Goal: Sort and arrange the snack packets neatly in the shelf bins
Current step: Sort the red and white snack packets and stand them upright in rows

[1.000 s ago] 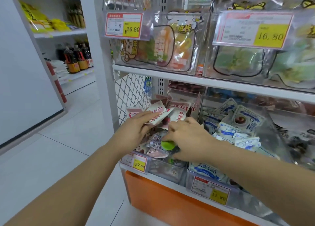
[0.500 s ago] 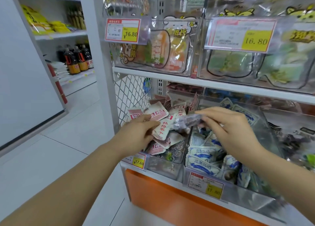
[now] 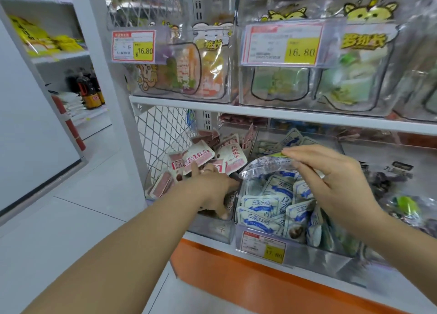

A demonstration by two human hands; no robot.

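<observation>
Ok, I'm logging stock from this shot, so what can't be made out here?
Head view only:
Left hand: grip unclear, fingers partly hidden among the red-and-white packets.
Clear packet pinched by the right hand: print motion-blurred.
Lower price tag: small print too blurred.
Rightmost bin: cut by the frame edge.

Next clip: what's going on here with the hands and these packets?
A person is sorting snack packets between clear bins. The left hand reaches into the left bin, fingers spread among the red-and-white packets, with no plain grip on any one. The right hand pinches a clear crinkly packet and holds it above the right bin, which is full of blue-and-white packets. That packet is not yet set down in either bin.
</observation>
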